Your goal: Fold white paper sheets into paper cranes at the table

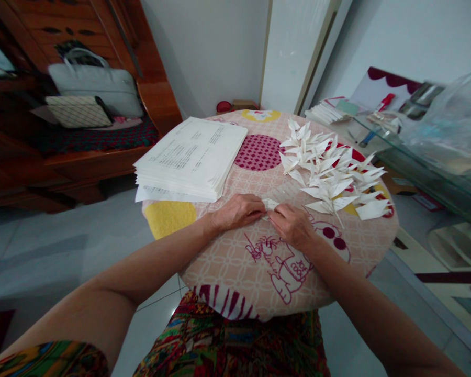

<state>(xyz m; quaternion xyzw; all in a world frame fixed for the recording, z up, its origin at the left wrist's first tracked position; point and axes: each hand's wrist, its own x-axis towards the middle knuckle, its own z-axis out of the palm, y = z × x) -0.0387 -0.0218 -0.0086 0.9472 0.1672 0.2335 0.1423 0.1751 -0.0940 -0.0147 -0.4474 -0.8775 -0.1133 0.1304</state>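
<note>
Between my two hands, just above the table's middle, is a small folded piece of white paper (pixel 270 203). My left hand (pixel 241 210) has its fingers closed on the paper's left side. From the right, my right hand (pixel 291 224) pinches the same piece, and the fingers partly cover it. A strip of printed paper (pixel 288 192) lies flat just beyond them. To the right spreads a heap of folded paper cranes (pixel 329 170), white with pointed wings. A thick stack of printed sheets (pixel 194 152) rests at the table's left.
The round table wears a patterned cloth (pixel 227 262). On the left stands a wooden bench (pixel 153 104) with a grey handbag (pixel 98 84) and a checked pouch (pixel 78 111). At right, a glass shelf (pixel 424 178) carries a plastic bag (pixel 447 125) and papers (pixel 327 111).
</note>
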